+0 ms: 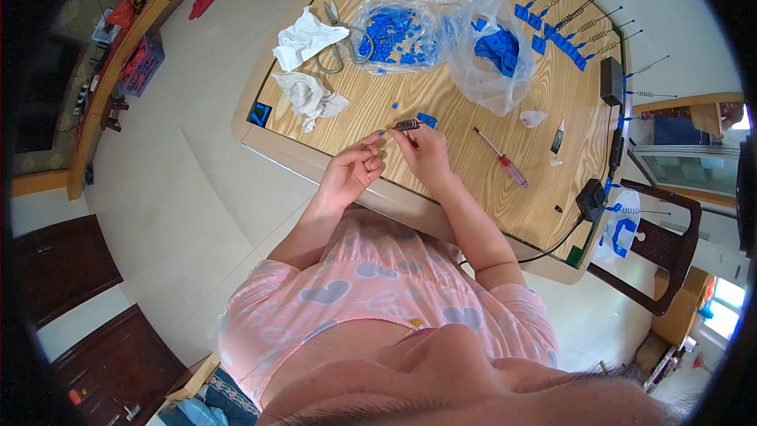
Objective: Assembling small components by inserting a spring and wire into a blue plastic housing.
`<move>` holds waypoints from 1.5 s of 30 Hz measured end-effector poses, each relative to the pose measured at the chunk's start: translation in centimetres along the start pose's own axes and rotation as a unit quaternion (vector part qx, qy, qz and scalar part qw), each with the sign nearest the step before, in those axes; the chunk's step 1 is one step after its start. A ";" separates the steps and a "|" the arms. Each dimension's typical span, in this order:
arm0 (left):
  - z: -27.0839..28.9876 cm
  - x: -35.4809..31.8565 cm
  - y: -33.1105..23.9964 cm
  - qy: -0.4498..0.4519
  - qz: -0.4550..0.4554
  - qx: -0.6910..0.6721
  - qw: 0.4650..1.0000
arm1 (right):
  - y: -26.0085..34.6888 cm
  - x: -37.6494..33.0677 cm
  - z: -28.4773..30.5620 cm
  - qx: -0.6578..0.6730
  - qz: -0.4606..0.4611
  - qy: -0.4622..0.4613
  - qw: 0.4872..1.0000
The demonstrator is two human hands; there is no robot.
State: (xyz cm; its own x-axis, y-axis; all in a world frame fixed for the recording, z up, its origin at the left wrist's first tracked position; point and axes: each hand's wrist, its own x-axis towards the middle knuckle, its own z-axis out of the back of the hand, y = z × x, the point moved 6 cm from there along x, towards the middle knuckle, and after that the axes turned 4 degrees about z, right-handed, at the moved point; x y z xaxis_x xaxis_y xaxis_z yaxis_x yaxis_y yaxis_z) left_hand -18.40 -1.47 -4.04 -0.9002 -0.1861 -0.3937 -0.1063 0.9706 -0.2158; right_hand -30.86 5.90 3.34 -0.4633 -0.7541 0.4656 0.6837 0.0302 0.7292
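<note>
While both hands hover over the table (465, 189) edge, right hand (426, 154) fingers pinch a coiled spring (407, 124) with a blue clip (426, 119) touching its end; left hand (352, 167) fingers loosely curled, holding a tiny blue piece; screwdriver (501, 158) lies near

The free room on the bench (441, 189) lies mainly at the near edge, between the white cloths (311, 95) on the left side and the red-handled screwdriver (501, 159) on the right. Both hands work over this bare wood strip. Farther in, two plastic bags of blue parts (410, 35) block the middle of the bench. The scissors (339, 47) lie beside them. On the right edge, a black cable with adapters (591, 197) and a row of spring rods (583, 20) close the way.
</note>
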 end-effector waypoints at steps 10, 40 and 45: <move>-0.4 0.0 0.0 0.019 -0.014 0.005 1.000 | 1.4 0.0 0.5 0.061 0.062 -0.022 0.996; 0.6 1.2 -0.8 -0.102 -0.072 0.106 0.987 | 0.8 -0.8 0.3 0.071 0.065 -0.070 0.993; 0.7 1.3 -0.9 -0.084 -0.050 0.109 0.989 | 0.0 -1.1 0.1 0.058 0.058 -0.076 0.994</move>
State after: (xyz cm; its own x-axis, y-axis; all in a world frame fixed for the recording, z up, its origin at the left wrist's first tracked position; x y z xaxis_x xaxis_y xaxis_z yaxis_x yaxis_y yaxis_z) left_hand -19.18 -2.69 -4.98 -0.8054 -0.3202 -0.4989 -0.0811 0.8932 -0.4423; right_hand -30.37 6.78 2.90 -0.4704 -0.6340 0.6138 0.6722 0.1933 0.7147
